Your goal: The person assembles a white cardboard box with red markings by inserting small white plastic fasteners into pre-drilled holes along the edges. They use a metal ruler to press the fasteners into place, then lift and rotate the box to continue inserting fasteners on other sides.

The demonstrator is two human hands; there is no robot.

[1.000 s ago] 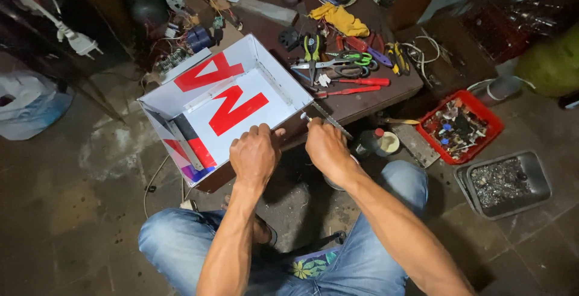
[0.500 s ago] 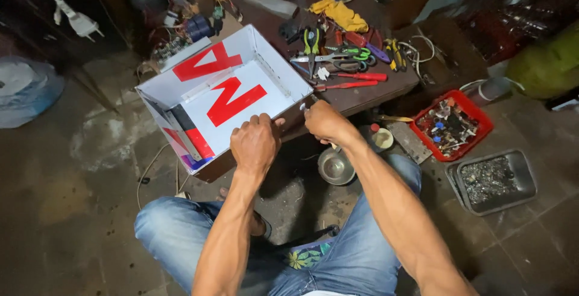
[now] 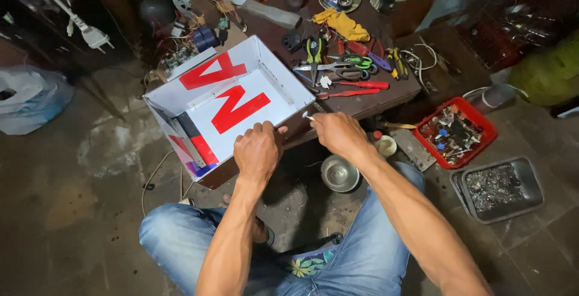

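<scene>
Hands at the near edge of the table (image 3: 386, 100), both busy on the white sign box (image 3: 232, 106). The left hand (image 3: 258, 151) has its grip curled over the box's near rim, fingers folded down on the edge and pinning it. The right hand (image 3: 339, 133) pinches a thin pale piece (image 3: 309, 117) between thumb and fingertips, just beside the box's right corner; whether that piece is a screw, a wire end or a small tool, I cannot tell at this size.

Judging how far along this is: the box looks mostly put together, with walls standing and red shapes stuck to the white inner face, yet it lies open-topped with no cover on it, so I'd say fitting work at the near right corner is in hand and closing up is left.

The box itself is a shallow white tray-like shell, tilted across the table's left end and overhanging its near edge, with red and dark strips along its left wall.

Beyond it, pliers and scissors (image 3: 338, 67) lie scattered across the table. Down on the floor sit a metal bowl (image 3: 339, 173), a red tray (image 3: 459, 132) of small parts and a grey tray (image 3: 497, 188).
</scene>
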